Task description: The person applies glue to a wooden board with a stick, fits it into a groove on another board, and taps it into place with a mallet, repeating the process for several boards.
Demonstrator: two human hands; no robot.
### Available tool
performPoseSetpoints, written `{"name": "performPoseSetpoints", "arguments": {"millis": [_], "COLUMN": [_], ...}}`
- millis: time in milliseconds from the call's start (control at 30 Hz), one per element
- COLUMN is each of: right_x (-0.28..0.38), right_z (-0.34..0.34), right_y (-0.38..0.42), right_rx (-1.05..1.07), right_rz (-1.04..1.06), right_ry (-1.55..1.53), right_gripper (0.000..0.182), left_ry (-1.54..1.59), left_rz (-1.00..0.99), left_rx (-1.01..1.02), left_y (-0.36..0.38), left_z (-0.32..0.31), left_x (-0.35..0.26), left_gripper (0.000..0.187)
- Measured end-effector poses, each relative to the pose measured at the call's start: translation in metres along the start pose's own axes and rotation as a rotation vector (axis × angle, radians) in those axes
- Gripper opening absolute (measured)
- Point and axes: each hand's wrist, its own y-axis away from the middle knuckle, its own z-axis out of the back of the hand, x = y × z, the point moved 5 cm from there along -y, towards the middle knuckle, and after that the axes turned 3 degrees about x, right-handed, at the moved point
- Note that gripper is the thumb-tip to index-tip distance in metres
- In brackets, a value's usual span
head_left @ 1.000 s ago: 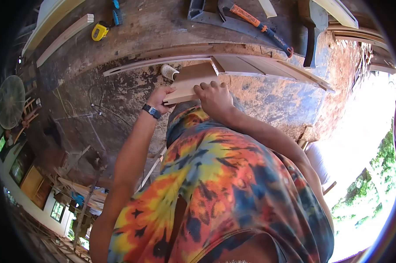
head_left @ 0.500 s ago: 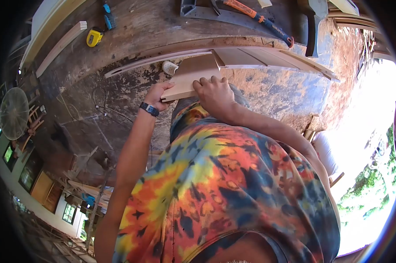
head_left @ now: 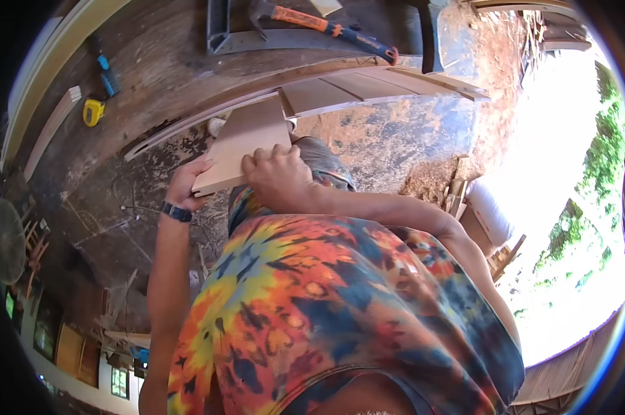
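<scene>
A pale flat wooden board (head_left: 247, 142) lies between my hands, its far end meeting a long grooved wooden rail. My left hand (head_left: 188, 183), with a watch on the wrist, grips the board's near left corner, thumb on top. My right hand (head_left: 279, 176) is closed over the board's near right edge, fingers curled on its upper face. To the right of the board, several similar panels (head_left: 319, 95) sit side by side against the rail (head_left: 181, 126).
On the bench beyond lie an orange and dark hammer (head_left: 337, 31), a yellow tape measure (head_left: 92, 112), a blue-handled tool (head_left: 108, 75) and a wood strip (head_left: 53, 131). A dark metal square-edged piece (head_left: 218, 26) rests near the hammer. A fan (head_left: 7, 242) stands far left.
The view has shifted, so the bench, tools, board and hands appear further left. Both hands keep their hold on the board, which still meets the rail.
</scene>
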Motion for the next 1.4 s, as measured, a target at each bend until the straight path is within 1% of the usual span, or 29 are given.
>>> {"name": "performPoseSetpoints", "arguments": {"millis": [100, 167, 267, 367, 467, 533, 567, 633, 733, 867, 933, 1033, 1167, 1233, 1400], "right_x": [0.002, 0.005, 0.006, 0.006, 0.009, 0.009, 0.009, 0.011, 0.009, 0.011, 0.013, 0.017, 0.019, 0.018, 0.019], "right_z": [0.003, 0.009, 0.013, 0.014, 0.026, 0.032, 0.033, 0.031, 0.027, 0.036, 0.042, 0.043, 0.049, 0.053, 0.054], "right_y": [0.004, 0.008, 0.013, 0.015, 0.018, 0.02, 0.021, 0.022, 0.022, 0.026, 0.028, 0.028, 0.032, 0.033, 0.034], "right_rx": [-0.008, 0.008, -0.016, -0.027, 0.009, -0.011, -0.03, -0.042, -0.019, -0.061, -0.012, 0.022, -0.011, 0.032, 0.06], "right_rz": [0.033, 0.056, 0.021, 0.021, 0.014, 0.041, 0.065, 0.086, 0.07, 0.082, 0.121, 0.117, 0.128, 0.118, 0.118], "right_ry": [-0.036, 0.001, -0.026, -0.002, -0.04, -0.039, -0.026, -0.002, 0.007, 0.019, 0.036, 0.044, 0.034, -0.017, 0.011], "right_gripper": [0.027, 0.027, 0.029, 0.031, 0.032, 0.032, 0.033, 0.034, 0.035, 0.034, 0.035, 0.036, 0.038, 0.038, 0.039], "left_ry": [-0.03, -0.049, -0.065, -0.063, -0.017, 0.073, 0.072, 0.082, 0.059, 0.096, 0.119, 0.148, 0.132, 0.124, 0.132], "left_rz": [0.011, 0.013, 0.027, -0.009, 0.032, -0.014, -0.015, -0.031, -0.044, -0.049, -0.048, -0.048, -0.057, -0.06, -0.061], "left_rx": [0.004, -0.008, 0.042, 0.008, -0.011, -0.034, -0.058, -0.018, -0.037, -0.044, -0.058, -0.066, -0.04, -0.042, -0.052], "left_y": [0.006, 0.013, 0.017, 0.027, 0.037, 0.04, 0.043, 0.044, 0.046, 0.051, 0.056, 0.061, 0.065, 0.066, 0.067], "left_z": [-0.003, -0.002, -0.016, -0.032, -0.043, -0.042, -0.041, -0.043, -0.037, -0.044, -0.048, -0.05, -0.056, -0.055, -0.058], "left_x": [-0.003, -0.005, -0.008, -0.014, -0.013, -0.01, -0.007, -0.003, 0.002, 0.003, 0.003, 0.002, -0.002, -0.002, -0.002], "left_gripper": [0.049, 0.05, 0.052, 0.052, 0.051, 0.05, 0.05, 0.049, 0.048, 0.048, 0.048, 0.048, 0.049, 0.049, 0.05]}}
